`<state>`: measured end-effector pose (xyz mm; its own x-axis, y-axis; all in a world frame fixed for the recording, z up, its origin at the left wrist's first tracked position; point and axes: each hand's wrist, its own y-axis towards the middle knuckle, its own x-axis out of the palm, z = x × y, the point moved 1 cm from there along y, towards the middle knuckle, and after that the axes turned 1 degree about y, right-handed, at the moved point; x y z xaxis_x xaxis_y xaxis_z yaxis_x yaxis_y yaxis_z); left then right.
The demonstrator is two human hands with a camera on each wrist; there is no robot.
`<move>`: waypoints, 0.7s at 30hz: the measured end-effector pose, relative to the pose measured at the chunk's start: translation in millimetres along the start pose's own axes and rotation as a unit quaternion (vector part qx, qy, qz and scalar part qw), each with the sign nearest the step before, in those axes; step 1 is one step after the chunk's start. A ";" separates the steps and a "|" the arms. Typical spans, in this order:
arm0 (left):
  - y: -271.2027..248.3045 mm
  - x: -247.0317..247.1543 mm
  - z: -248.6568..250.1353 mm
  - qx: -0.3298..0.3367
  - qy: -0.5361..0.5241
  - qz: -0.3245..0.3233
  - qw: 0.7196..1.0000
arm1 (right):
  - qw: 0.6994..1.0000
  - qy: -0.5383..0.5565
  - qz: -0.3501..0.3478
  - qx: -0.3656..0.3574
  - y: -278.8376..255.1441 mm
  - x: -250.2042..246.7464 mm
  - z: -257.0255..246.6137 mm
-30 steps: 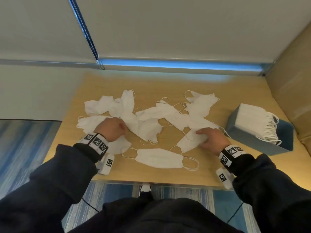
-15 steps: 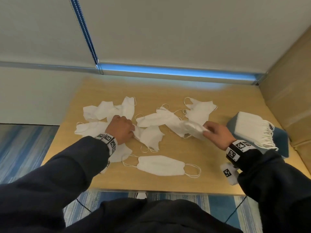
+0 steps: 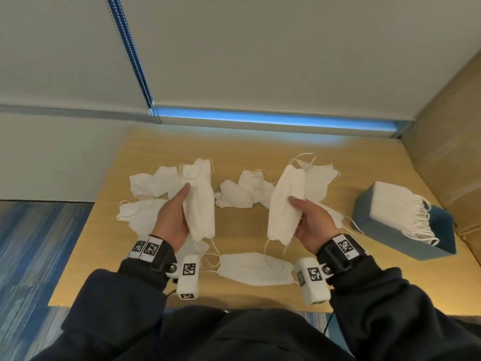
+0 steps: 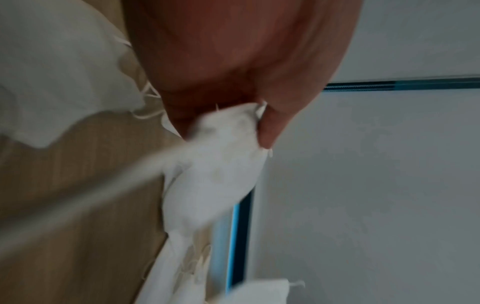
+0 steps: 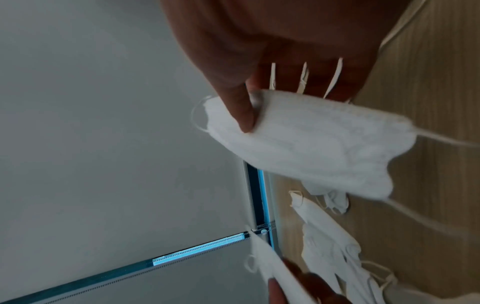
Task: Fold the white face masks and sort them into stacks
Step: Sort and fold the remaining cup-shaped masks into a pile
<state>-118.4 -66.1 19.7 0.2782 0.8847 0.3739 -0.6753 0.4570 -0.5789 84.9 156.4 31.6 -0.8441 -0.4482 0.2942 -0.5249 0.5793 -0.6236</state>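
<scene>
Right now each hand holds one mask above the pale wooden table [image 3: 166, 142]: the left hand [image 3: 171, 220] grips a folded white fabric face mask [image 3: 199, 201], and the right hand [image 3: 309, 225] pinches a second soft white face mask [image 3: 285, 201] between thumb and fingers. Both masks run lengthwise away from the person (ear loops dangling). The blue box of stacked masks [image 3: 406, 241] lies nearer the right hand, likely its drop point.

Left hand [image 3: 173, 220], right hand [image 3: 311, 222] raised, palms up, each gripping mask.
</scene>
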 end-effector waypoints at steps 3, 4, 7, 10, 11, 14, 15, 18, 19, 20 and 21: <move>-4.7 8.7 3.1 0.021 0.058 -0.011 0.998 | 0.999 -0.011 0.036 -0.010 -0.8 16.9 10.1; -9.4 14.6 8.4 0.033 0.072 -0.013 0.997 | 0.999 -0.004 0.042 -0.013 -1.3 21.6 11.0; -30.8 36.0 26.9 0.076 0.054 -0.041 0.995 | 0.998 0.055 0.015 -0.014 -4.0 35.1 11.4; -48.3 50.6 31.9 0.101 -0.007 -0.056 0.993 | 0.996 0.092 0.000 -0.012 -7.0 43.6 10.8; -51.6 54.2 29.4 0.094 -0.029 -0.056 0.994 | 0.994 0.111 -0.009 -0.009 -7.8 45.8 11.8; -57.7 67.1 10.9 0.028 -0.081 -0.073 0.994 | 0.985 0.164 -0.046 -0.021 -9.4 53.4 17.2; -58.6 71.6 2.5 0.007 -0.084 -0.075 0.994 | 0.983 0.174 -0.056 -0.028 -9.7 56.3 20.2; -57.5 81.6 -21.2 -0.036 -0.085 -0.065 0.994 | 0.978 0.188 -0.081 -0.042 -12.7 66.1 27.7; -56.1 83.6 -26.6 -0.039 -0.083 -0.057 0.994 | 0.978 0.183 -0.090 -0.048 -14.2 69.6 29.4; -54.9 84.8 -30.2 -0.037 -0.081 -0.046 0.995 | 0.977 0.176 -0.105 -0.053 -16.1 72.4 30.7; -53.5 85.6 -32.8 -0.031 -0.078 -0.031 0.996 | 0.976 0.172 -0.120 -0.057 -17.4 73.9 32.8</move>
<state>-36.0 -11.8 58.9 0.2053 0.8311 0.5168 -0.6158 0.5201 -0.5919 35.2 90.9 40.5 -0.6719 -0.3364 0.6598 -0.7038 0.5674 -0.4275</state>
